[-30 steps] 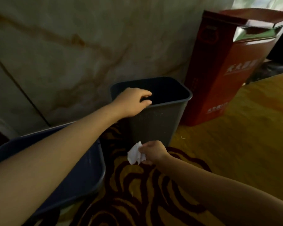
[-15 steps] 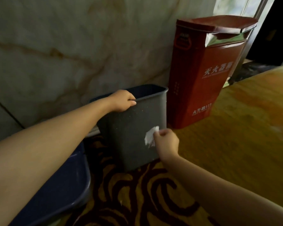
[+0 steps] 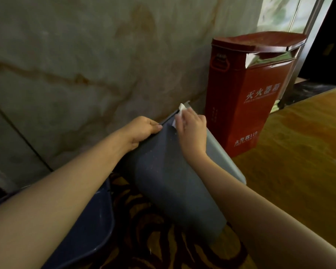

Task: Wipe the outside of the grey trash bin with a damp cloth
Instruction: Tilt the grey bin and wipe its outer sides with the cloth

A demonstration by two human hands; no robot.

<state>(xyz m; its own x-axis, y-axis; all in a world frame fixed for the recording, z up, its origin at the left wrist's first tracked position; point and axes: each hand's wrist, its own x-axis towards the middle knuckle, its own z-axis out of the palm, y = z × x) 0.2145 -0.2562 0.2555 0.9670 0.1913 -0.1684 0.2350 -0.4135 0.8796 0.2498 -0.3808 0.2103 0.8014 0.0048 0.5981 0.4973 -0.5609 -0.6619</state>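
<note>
The grey trash bin [image 3: 171,183] is tipped over, its mouth turned away toward the marble wall and its base toward me. My left hand [image 3: 142,131] grips the bin's rim on the left side. My right hand [image 3: 190,131] presses a small white cloth [image 3: 180,110] against the bin's outer side close to the rim. Most of the cloth is hidden under my fingers; only its upper tip and a small fold show.
A tall red fire-extinguisher box [image 3: 248,94] stands just right of the bin against the wall. A dark blue bin [image 3: 89,226] sits at lower left under my left forearm. A patterned brown and black carpet [image 3: 163,249] covers the floor, yellow-brown [image 3: 299,152] to the right.
The bin has tilted from upright to leaning with its mouth toward the wall. My right hand with the cloth has risen from the lower side to the rim area.
</note>
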